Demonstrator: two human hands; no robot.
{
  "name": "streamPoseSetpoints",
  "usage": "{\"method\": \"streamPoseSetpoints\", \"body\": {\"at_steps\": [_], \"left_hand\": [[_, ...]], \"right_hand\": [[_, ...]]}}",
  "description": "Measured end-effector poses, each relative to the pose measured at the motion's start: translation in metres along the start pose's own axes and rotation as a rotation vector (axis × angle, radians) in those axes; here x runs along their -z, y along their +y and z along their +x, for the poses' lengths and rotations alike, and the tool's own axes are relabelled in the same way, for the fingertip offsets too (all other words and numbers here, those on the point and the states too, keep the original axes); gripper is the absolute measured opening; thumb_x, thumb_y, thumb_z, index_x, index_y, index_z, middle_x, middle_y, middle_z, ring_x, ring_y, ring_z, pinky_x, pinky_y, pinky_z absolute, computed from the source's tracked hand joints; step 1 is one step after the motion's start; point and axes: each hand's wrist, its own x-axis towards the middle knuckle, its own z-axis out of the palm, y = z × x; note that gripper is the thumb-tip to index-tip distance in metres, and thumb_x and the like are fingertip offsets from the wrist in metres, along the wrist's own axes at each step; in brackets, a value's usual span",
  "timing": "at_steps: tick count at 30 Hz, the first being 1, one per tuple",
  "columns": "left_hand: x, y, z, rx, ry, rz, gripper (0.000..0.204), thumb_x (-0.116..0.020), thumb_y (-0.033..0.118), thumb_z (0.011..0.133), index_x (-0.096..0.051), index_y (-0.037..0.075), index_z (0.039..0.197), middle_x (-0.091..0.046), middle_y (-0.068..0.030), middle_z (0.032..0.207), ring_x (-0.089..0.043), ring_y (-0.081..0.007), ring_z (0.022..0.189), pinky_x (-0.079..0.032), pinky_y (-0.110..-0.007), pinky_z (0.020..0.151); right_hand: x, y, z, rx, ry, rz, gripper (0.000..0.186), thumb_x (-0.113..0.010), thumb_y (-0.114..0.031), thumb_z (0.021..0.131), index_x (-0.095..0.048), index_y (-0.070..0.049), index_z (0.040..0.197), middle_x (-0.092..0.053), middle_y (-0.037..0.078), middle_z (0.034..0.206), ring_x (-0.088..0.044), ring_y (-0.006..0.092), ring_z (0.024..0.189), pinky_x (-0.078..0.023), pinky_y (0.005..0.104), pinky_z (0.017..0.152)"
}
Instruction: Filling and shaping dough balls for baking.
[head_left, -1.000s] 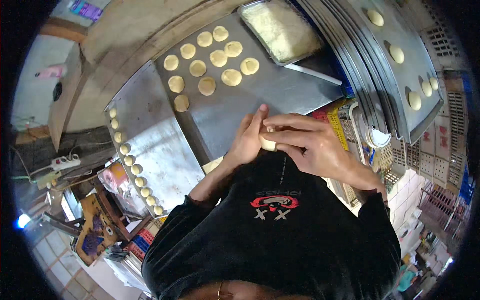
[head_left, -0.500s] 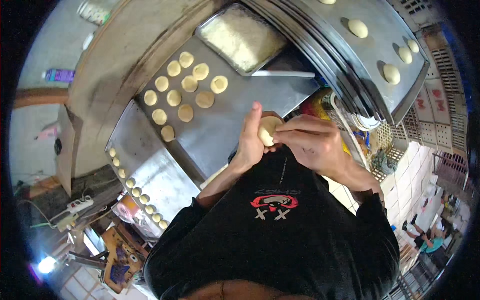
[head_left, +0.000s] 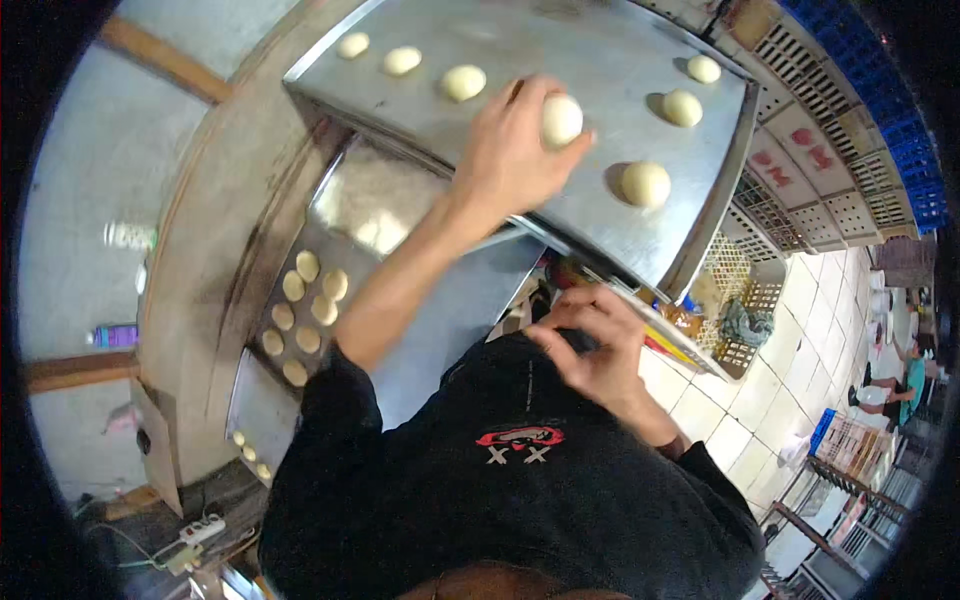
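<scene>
My left hand (head_left: 510, 150) reaches out over a metal baking tray (head_left: 580, 60) with a smooth round dough ball (head_left: 562, 122) between thumb and fingers. Other pale dough balls sit on that tray, including one (head_left: 464, 83) just left of my hand and one (head_left: 646, 184) to its right. Close to my waist, past the tray's near edge, my right hand (head_left: 600, 345) is empty, its fingers slightly bent and apart. Flattened dough rounds (head_left: 324, 309) lie on a lower metal surface at the left, partly behind my left forearm.
A floured rectangular pan (head_left: 375, 205) lies beneath the tray's left edge. Small dough pieces (head_left: 250, 452) line another sheet at lower left. Plastic crates (head_left: 800, 190) are stacked at the right, near a tiled floor (head_left: 730, 410). Far right, a person (head_left: 905, 385) sits.
My left hand has carried the dough ball from in front of my chest up over the tray. My right hand has let go of it and lowered. The view has swung right.
</scene>
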Motion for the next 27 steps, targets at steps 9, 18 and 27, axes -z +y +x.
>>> {"method": "streamPoseSetpoints", "body": {"at_steps": [9,18,27], "left_hand": [[-0.126,-0.087,0.131,0.086,-0.428,0.379,0.054,-0.070,0.035,0.082,-0.056,-0.004,0.116,-0.057,-0.0262,0.115,-0.058,-0.0423,0.107,-0.048,-0.046,0.090],[-0.106,-0.063,0.139,0.087,-0.551,0.234,0.051,-0.063,0.026,0.088,-0.048,-0.005,0.125,-0.050,-0.0291,0.122,-0.053,-0.0456,0.114,-0.046,-0.048,0.094],[-0.099,-0.043,0.131,0.144,-0.675,0.376,0.084,-0.070,0.042,0.082,-0.030,0.005,0.146,-0.032,-0.0336,0.144,-0.039,-0.0477,0.130,-0.035,-0.051,0.109]], "right_hand": [[0.025,0.023,0.008,-0.044,-0.052,0.124,0.016,-0.082,-0.008,0.070,-0.070,-0.003,0.079,-0.062,0.009,0.084,-0.062,0.0233,0.075,-0.051,0.0315,0.065],[0.019,0.033,0.025,0.078,-0.234,0.222,0.017,-0.083,-0.007,0.069,-0.071,-0.004,0.080,-0.064,0.008,0.087,-0.062,0.0212,0.077,-0.050,0.0311,0.064],[0.012,0.028,0.019,0.067,-0.264,0.285,0.017,-0.083,-0.008,0.070,-0.070,-0.002,0.079,-0.062,0.009,0.087,-0.062,0.0224,0.080,-0.050,0.0317,0.066]]}}
